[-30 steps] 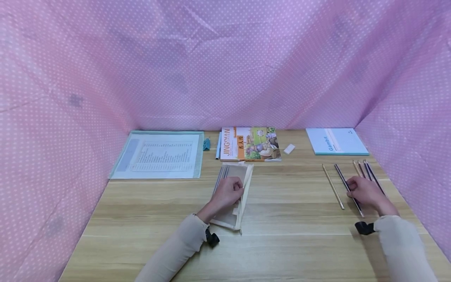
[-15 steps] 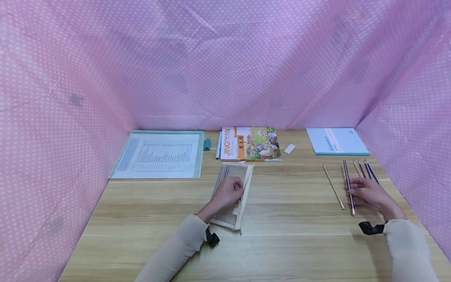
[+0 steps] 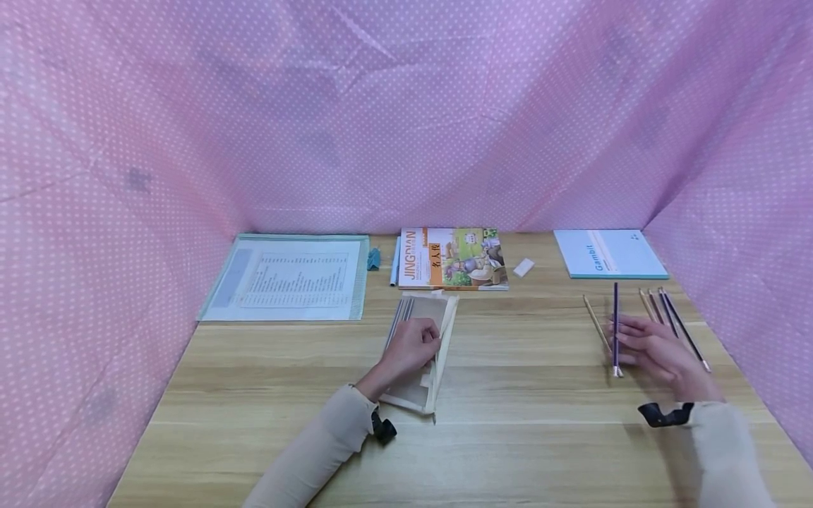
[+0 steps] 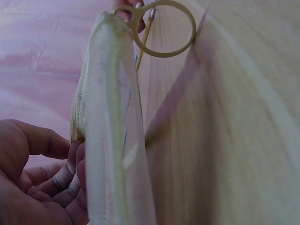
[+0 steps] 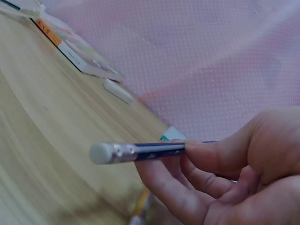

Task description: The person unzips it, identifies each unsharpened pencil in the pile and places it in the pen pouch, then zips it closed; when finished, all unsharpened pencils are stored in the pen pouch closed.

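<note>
My left hand (image 3: 409, 346) pinches the zipped edge of a translucent mesh pencil pouch (image 3: 400, 398), which lies on the table with several grey pencils (image 3: 396, 317) in it. In the left wrist view the pouch (image 4: 112, 117) stands edge-on, with a beige ring pull (image 4: 161, 55) at its far end. A dark blue pencil (image 5: 159, 151) with a white eraser is held between the thumb and fingers of my right hand (image 3: 660, 353), raised over the table. A gold pencil (image 3: 595, 317) lies just left of that hand, partly hidden. Several more pencils (image 3: 679, 321) lie to its right.
At the back are a sheet in a clear mint-edged folder (image 3: 298, 282), a small teal object (image 3: 373, 259), an illustrated book (image 3: 454, 259), a white eraser (image 3: 524, 267) and a light blue Gambit notebook (image 3: 610, 254). Pink dotted cloth (image 3: 406, 141) walls the table.
My right hand has picked the dark blue pencil up off the table and carried it left, turning it more upright in view, close to the gold pencil. The left hand and pouch have not moved.
</note>
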A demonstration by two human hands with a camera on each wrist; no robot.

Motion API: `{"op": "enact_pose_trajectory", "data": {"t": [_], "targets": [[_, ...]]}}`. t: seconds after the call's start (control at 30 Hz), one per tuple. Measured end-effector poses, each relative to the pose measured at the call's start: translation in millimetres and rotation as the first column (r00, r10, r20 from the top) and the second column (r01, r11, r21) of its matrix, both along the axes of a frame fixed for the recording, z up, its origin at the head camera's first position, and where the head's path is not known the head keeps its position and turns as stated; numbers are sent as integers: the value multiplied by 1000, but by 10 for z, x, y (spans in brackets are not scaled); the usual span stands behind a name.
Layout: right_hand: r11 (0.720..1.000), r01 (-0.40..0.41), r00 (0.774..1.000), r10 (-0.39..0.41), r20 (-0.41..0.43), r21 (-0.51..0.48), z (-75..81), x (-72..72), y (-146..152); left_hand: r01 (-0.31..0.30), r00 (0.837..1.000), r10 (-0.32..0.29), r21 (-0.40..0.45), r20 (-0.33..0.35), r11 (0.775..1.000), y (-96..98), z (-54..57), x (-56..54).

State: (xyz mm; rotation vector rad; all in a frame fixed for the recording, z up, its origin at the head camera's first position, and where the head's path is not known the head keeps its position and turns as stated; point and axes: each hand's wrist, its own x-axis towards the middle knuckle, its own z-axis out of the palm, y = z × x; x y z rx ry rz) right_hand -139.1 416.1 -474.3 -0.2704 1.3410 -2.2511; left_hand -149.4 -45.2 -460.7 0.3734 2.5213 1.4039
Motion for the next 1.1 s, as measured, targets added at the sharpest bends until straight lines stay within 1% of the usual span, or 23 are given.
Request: {"op": "enact_pose_trajectory", "data": {"t": [0.13,0.27,0.43,0.63,0.77,1.1], "targets": [[994,-64,998,63,-22,-85,-8,-21,-126,3,1000,-3,0,-12,1000,2,6,0],[988,-103,995,100,-31,-118,-13,-34,-260,2,1000,-2,-4,-9,1000,6,19,2],[986,-119,993,118,-16,-116,-10,-21,-431,-3,1000,3,-13,9,1000,9,36,7],[986,-135,990,131,-43,-102,-9,10,-623,-9,1000,9,-14,10,1000,9,31,12],[986,-146,989,143,-40,-76,-1,33,-747,-12,1000,12,-16,3,1000,8,22,11],[975,-219,976,219,-18,-20,-11,50,-1121,-11,1000,11,-19,2,1000,4,26,8]]}}
